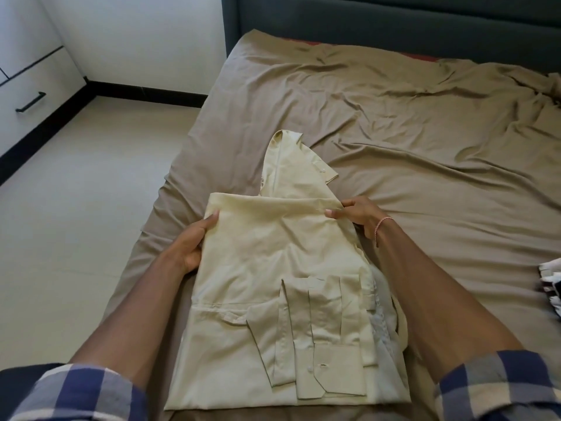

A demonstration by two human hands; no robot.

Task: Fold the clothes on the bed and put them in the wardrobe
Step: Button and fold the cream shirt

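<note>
Gripping cream dress shirt (273, 268) at its fold with left hand (194, 243) and right hand (359, 215), apparently to double it. Laid flat on bed (409, 141).

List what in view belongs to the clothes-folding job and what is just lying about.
Job: cream shirt, gripped by left hand and right hand; black-and-white garment at far right; white drawer unit, perhaps the wardrobe.
Just there: brown sheet; grey headboard; tiled floor.

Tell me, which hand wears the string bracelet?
The right hand, pinching the top fold of the cream shirt, has a pink thread round its wrist; the left hand, gripping the shirt's other side, has a bare wrist.
</note>
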